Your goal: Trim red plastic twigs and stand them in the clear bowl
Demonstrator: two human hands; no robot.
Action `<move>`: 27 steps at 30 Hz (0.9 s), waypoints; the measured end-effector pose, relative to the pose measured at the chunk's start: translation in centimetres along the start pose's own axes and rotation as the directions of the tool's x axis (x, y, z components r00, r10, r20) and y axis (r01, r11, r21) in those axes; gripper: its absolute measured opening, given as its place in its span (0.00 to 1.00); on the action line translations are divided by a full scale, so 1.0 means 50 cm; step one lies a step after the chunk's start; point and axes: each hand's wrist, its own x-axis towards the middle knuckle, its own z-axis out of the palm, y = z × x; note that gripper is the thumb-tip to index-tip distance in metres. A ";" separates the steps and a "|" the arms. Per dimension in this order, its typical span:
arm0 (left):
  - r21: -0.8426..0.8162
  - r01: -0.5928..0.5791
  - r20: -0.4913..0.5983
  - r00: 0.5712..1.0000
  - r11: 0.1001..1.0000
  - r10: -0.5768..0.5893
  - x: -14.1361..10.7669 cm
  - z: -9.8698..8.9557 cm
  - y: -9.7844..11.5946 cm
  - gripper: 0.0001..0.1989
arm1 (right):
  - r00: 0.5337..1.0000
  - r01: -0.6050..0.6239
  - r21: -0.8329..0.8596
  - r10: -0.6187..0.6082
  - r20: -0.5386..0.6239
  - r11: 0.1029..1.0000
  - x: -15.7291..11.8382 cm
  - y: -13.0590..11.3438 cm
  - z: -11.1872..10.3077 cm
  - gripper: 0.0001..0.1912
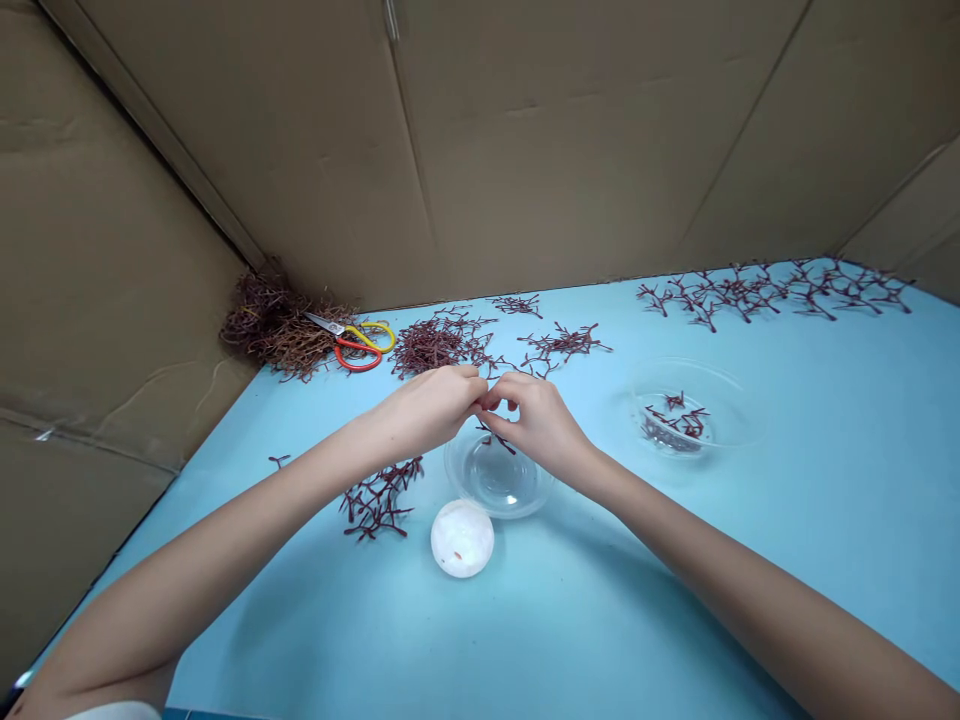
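Observation:
My left hand (448, 398) and my right hand (538, 418) meet in the middle of the head view, fingertips pinched together. A small dark reddish-brown branched twig (496, 436) pokes out below the fingers; the part between the fingertips is hidden. Right under my hands stands a clear plastic bowl (499, 490). In front of it is a small round white dish or lid (462, 545) with a tiny brown speck on it. A loose cluster of similar twigs (381, 500) lies beside my left forearm.
Scissors (360, 345) with red and yellow handles rest against a tangled brown heap (281, 325) at the far left. Behind my hands lie more twig piles (435, 345). A second clear bowl (731, 430) on the right holds several twigs. Twigs (750, 290) spread along the cardboard wall (562, 150).

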 end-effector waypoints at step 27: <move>-0.163 -0.071 0.182 0.978 0.984 0.100 -0.013 -0.022 0.003 0.08 | 0.986 -0.156 0.285 0.165 -0.008 0.946 0.012 0.046 0.004 0.04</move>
